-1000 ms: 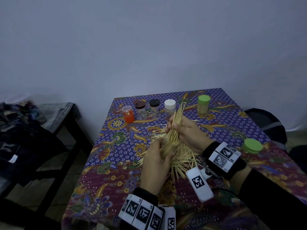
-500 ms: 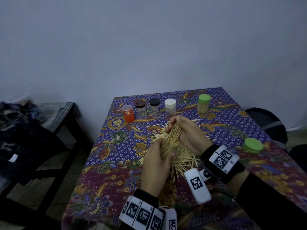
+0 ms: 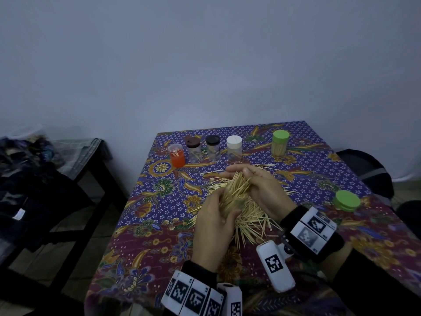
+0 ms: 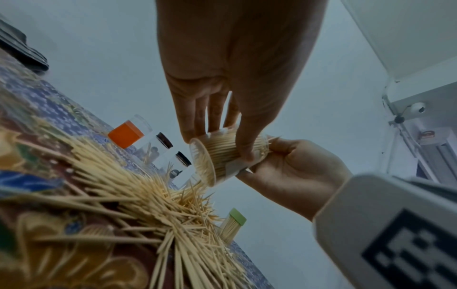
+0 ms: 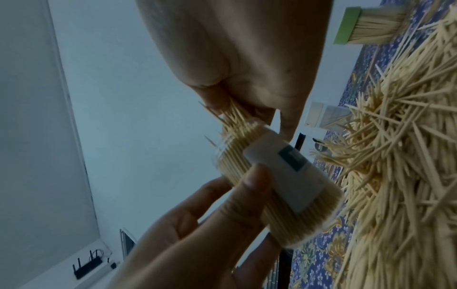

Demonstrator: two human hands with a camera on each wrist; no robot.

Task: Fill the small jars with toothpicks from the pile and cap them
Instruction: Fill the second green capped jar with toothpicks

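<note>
Here, in the head view, a clear jar [image 3: 230,202] is being held tilted over the pile of toothpicks [image 3: 248,220] at the middle of the worktop [image 3: 159,224]; the left hand [image 3: 214,224] is wrapped round its body, presumably so that strays are dropping back onto the heap. A bundle of toothpicks [image 3: 238,183] is being pinched at its upper end by the right hand [image 3: 262,190] and fed into the mouth. A loose green lid [image 3: 346,200] is lying well apart to the right, likely being kept within reach for capping. Capped jars are standing along the far edge, the green-capped jar [image 3: 280,144] packed full.

In the left wrist view, the jar [image 4: 222,154] is being seen nearly packed, gripped between thumb and fingers [image 4: 197,117], its base pointing at the pile [image 4: 148,205].

In the right wrist view, the jar [image 5: 272,185] is being steadied by the left thumb across its label, while toothpick tips are being squeezed together by the right hand's fingers [image 5: 247,105], seemingly so that they are being slid in as one bunch.
</note>
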